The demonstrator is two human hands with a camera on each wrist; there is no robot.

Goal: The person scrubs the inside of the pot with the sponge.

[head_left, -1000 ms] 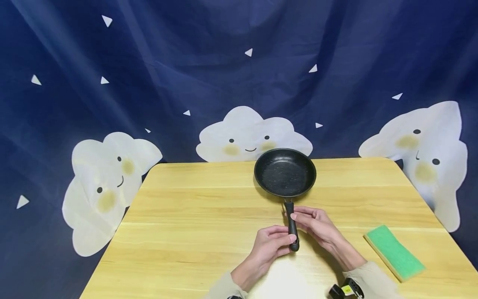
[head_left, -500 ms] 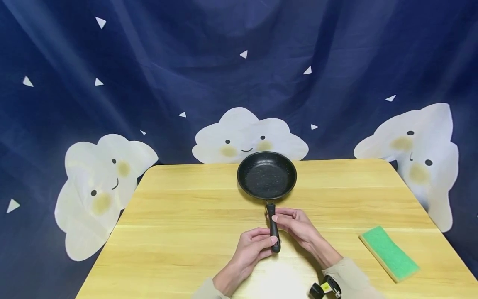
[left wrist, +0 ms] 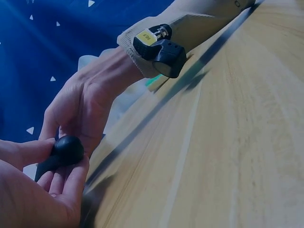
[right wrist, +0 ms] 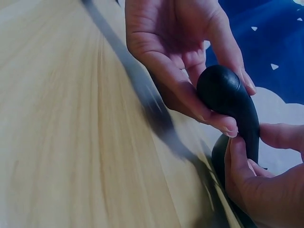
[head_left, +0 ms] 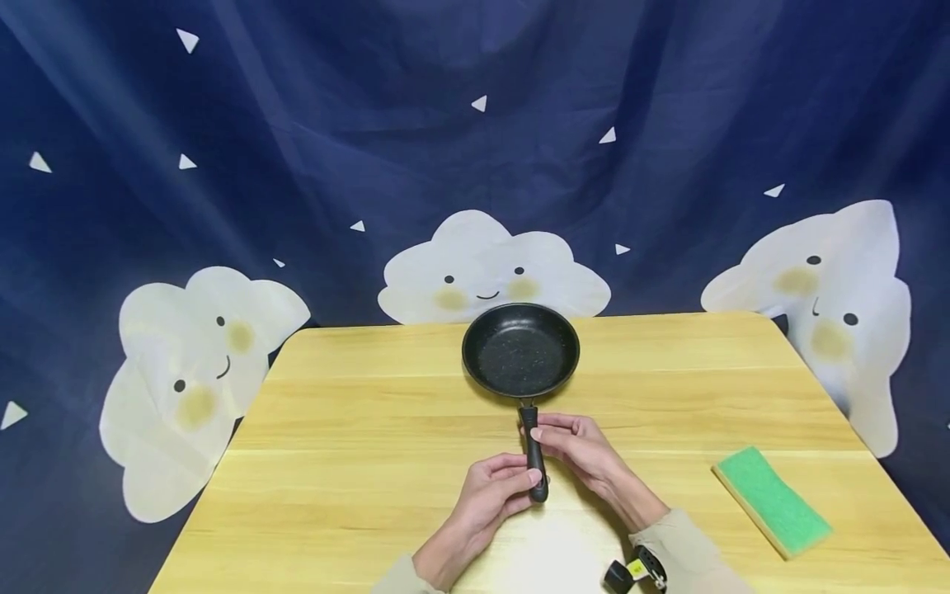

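A black frying pan (head_left: 521, 351) is held by its handle in both hands, its round bowl pointing away toward the table's far edge. My left hand (head_left: 478, 503) pinches the end of the black handle (right wrist: 244, 111), thumb on top and fingers underneath. Farther up, nearer the bowl, my right hand (head_left: 586, 454) grips the same handle between thumb and fingers. From the left wrist view, the rounded handle end (left wrist: 69, 150) shows between thumb and fingers. In the right wrist view the handle stands above the table surface, and the bowl is mostly hidden behind the right hand.
A green and yellow sponge (head_left: 775, 502) lies on the wooden table (head_left: 356, 429) to the right of the right forearm. Behind the table hangs a dark blue curtain (head_left: 356, 107) with white clouds. Each sleeve ends near a wrist, where a black camera (head_left: 631, 571) shows on the right.
The pan and both hands have shifted left across the head view, while the sponge and curtain moved left less. Both hands keep their hold on the handle.
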